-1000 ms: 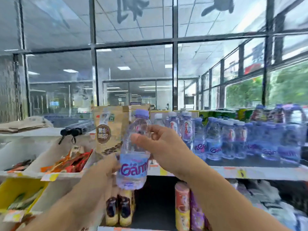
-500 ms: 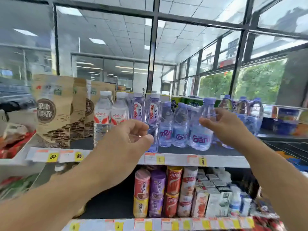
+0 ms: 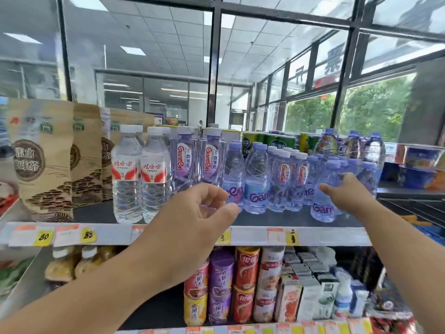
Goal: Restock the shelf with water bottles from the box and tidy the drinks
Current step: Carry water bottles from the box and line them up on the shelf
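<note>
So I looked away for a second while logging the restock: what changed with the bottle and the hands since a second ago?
The bottle went from both hands in front of the shelf to the right end of the row, standing on the shelf. The left hand let go and hangs open, empty. The right hand keeps its grip on the bottle. The other bottles look unmoved.

A small shop is showing itself: yellow price tags (image 3: 43,236) are lining the shelf edge (image 3: 252,236), bottled water (image 3: 127,174) and canned drinks (image 3: 246,283) are standing in rows.
</note>
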Demonstrator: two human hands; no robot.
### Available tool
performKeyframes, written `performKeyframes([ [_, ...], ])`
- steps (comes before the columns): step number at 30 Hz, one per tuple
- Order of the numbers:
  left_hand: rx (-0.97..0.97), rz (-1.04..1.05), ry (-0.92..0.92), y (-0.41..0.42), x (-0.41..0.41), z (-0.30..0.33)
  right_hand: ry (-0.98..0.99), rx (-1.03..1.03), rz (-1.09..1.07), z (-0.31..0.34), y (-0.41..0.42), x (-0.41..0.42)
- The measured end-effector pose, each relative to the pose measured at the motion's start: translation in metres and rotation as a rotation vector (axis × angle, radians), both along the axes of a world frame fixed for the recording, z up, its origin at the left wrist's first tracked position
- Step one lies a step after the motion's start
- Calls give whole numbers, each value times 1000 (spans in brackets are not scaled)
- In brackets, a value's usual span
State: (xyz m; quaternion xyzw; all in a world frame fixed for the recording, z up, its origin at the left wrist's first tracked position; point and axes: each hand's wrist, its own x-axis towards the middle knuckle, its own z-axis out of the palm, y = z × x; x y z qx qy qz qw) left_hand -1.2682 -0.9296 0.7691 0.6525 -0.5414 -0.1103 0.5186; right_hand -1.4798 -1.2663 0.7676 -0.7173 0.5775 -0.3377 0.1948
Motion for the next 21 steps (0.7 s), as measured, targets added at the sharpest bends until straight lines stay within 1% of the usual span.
performKeyframes([
  [7,22,34,30,-12,6,-10,100,-85,-92,-12,-22,14],
  [11,29,17,49,-21,2,-14,72,-91,-110,-17,-28,25],
  [15,31,13,63,-30,-5,-15,-7,-120,-133,-22,-32,34],
  [21,56,27,50,-34,-9,-15,-14,-174,-140,-28,-39,38],
])
